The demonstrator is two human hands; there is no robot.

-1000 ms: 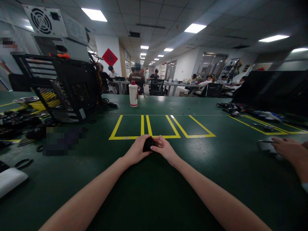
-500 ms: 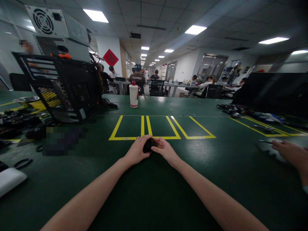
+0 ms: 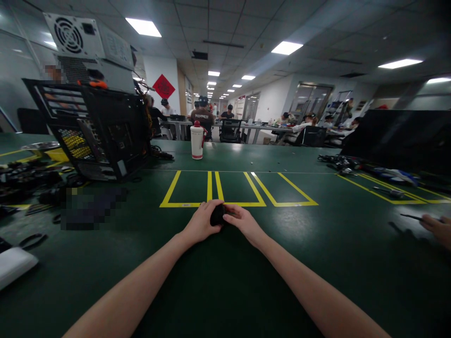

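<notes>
Both of my hands meet in the middle of the green table (image 3: 225, 281), closed round a small black object (image 3: 217, 215). My left hand (image 3: 200, 220) wraps its left side with fingers curled over the top. From the right, my right hand (image 3: 241, 220) pinches it. The object is mostly hidden between the fingers and rests on or just above the table, right in front of the yellow taped boxes (image 3: 218, 188).
An open black computer case (image 3: 98, 131) with a grey power supply (image 3: 88, 40) on top stands at the left, with dark parts and cables beside it. A white bottle (image 3: 196, 141) stands behind the yellow boxes. Another person's hand (image 3: 437, 227) reaches in at the right edge. Tools lie far right.
My hands stay together on the black object. The other person's hand at the right edge has drawn back to the right, and the white thing under it is gone from view.
</notes>
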